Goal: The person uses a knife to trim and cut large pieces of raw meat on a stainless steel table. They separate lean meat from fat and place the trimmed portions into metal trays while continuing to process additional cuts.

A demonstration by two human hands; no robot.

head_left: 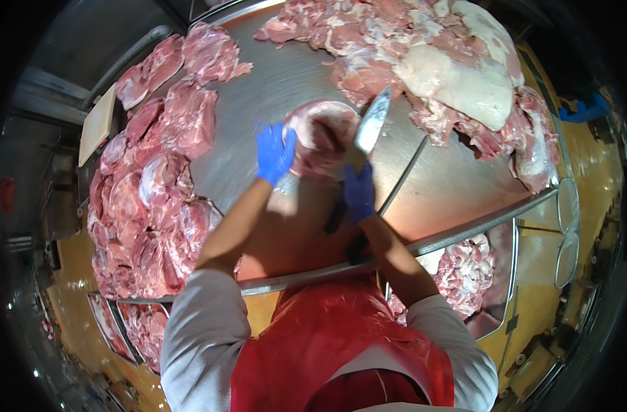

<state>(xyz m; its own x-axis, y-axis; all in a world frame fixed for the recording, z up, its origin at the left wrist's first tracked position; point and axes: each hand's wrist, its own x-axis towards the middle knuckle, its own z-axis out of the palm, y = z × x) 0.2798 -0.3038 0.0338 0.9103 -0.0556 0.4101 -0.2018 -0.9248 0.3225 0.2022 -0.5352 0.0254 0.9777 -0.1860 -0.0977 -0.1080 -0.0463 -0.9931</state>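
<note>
A round, folded piece of raw meat (320, 137) with a pale fatty rim lies on the steel work table. At its left edge my left hand (275, 154), in a blue glove, touches it with the fingers stretched out and somewhat blurred. My right hand (358, 192), gloved in blue too, is closed round the handle of a knife (373, 126). The wide blade points up and away, along the meat's right side. Right of that hand lies a sharpening steel (404, 173), its dark handle toward the table's near edge.
Many cuts of red meat (152, 199) line the table's left side. A heap of meat with white fat (458, 82) fills the far right. Below the front rim (464, 232) stand a tub of trimmings (468, 275) and, at left, trays of meat (145, 329).
</note>
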